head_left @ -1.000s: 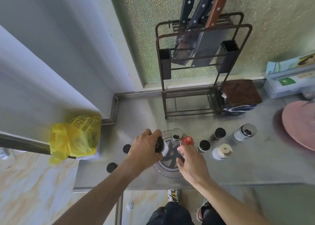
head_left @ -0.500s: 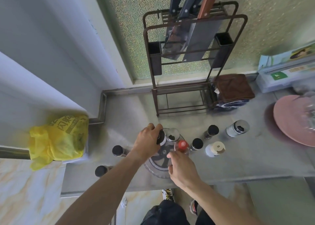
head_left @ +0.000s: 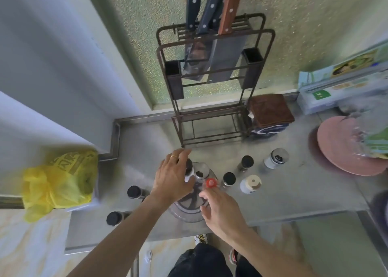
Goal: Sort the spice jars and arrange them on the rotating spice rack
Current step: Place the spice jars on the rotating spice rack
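Observation:
The clear round rotating spice rack (head_left: 190, 210) sits near the front edge of the steel counter (head_left: 294, 192). On its far side stand a black-lid jar (head_left: 189, 166), a silver-lid jar (head_left: 202, 171) and a red-cap jar (head_left: 211, 182). My left hand (head_left: 172, 179) wraps the black-lid jar from the left. My right hand (head_left: 220, 211) hovers over the rack's near right side, fingers spread, fingertips just short of the red-cap jar. Loose jars stand on the counter: two black-lid ones at the left (head_left: 134, 192) (head_left: 114, 218), and two black-lid ones (head_left: 229, 178) (head_left: 247, 161), a beige-lid jar (head_left: 252, 183) and a silver shaker (head_left: 276, 157) at the right.
A metal knife rack (head_left: 178, 117) with knives and a cleaver stands behind the rotating rack. A brown cloth (head_left: 270, 111) lies to its right. A pink plate (head_left: 340, 148) and a wrap box (head_left: 336, 85) are at the far right. A yellow bag (head_left: 58, 182) sits left of the counter.
My right hand has let go of the red-cap jar on the rack and drawn back a little. My left hand stays on the black-lid jar. The camera has tilted slightly.

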Demonstrator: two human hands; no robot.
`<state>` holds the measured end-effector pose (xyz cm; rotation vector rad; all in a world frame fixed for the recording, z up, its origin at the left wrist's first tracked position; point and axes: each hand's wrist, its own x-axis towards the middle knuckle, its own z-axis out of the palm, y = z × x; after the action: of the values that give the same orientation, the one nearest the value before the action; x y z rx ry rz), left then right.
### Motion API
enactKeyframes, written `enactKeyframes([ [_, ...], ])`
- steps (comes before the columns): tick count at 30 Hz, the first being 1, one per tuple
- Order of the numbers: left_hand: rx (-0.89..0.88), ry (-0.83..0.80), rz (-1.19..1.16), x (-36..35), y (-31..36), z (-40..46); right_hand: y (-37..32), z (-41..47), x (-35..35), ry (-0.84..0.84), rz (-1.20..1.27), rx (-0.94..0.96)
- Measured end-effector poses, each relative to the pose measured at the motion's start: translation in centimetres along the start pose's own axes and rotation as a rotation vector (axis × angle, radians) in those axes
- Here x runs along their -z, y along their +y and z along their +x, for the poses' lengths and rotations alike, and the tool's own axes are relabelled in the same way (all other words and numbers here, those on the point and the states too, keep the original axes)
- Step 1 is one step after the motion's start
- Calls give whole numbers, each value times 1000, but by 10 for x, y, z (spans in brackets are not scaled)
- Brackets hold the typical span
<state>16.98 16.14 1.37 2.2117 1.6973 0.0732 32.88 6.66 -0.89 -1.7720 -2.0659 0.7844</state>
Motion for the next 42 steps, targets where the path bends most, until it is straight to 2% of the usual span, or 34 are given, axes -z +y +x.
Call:
enactKeyframes([
  [5, -176, 133, -57, 18, 57, 4, 30, -13, 57, 184, 3, -75],
  [9, -293, 35, -60, -4, 112, 17, 88, -17, 98, 305, -24, -262],
  [14, -386, -120, 75, -57, 159, 25, 154, -3, 121, 313, -126, -353],
  [21, -325, -285, 219, -97, 183, 40, 193, 34, 118, 60, -272, -316],
  [25, -236, -376, 249, -103, 192, 42, 207, 45, 114, -12, -314, -284],
  [30, -168, -368, 270, -105, 205, 36, 226, 54, 111, -24, -287, -242],
  [34, -179, -300, 252, -93, 206, 18, 228, 54, 113, -35, -289, -244],
  [36, -181, -306, 182, -91, 203, 6, 220, 45, 120, -18, -288, -260],
  [42, -150, -155, 41, -65, 170, -38, 157, -4, 155, 48, -297, -125],
])
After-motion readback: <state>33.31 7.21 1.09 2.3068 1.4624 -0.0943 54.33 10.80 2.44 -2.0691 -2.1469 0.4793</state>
